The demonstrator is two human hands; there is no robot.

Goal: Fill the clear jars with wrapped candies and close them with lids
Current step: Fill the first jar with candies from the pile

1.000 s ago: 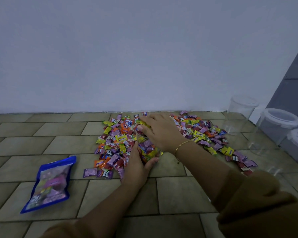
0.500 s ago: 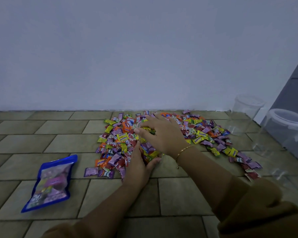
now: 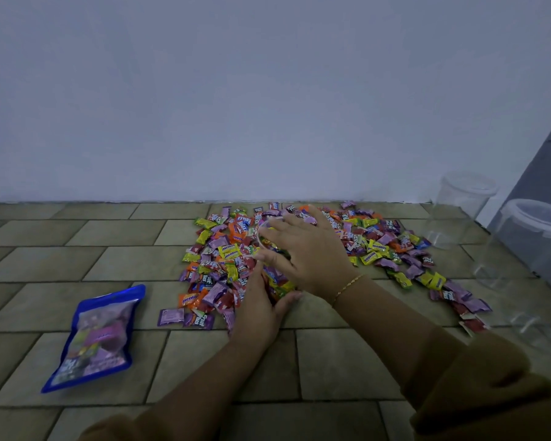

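A wide pile of wrapped candies (image 3: 385, 246) in purple, yellow, orange and red lies on the tiled floor by the wall. My left hand (image 3: 261, 313) grips a clear jar (image 3: 275, 283) that lies tilted in the pile, with candies showing inside it and its rim facing away from me. My right hand (image 3: 309, 253) lies over the jar's mouth, its fingers stretched out onto the candies behind it and the thumb by the rim. Much of the jar is hidden under both hands.
A blue candy bag (image 3: 93, 338) lies on the floor to the left. At the right stand clear jars with lids on, one at the wall (image 3: 465, 202) and a nearer one (image 3: 541, 230). A grey panel rises at the right edge.
My right hand's fingers, curled over the candies half a second ago, now reach out flatter towards the wall. My left hand stays on the jar.
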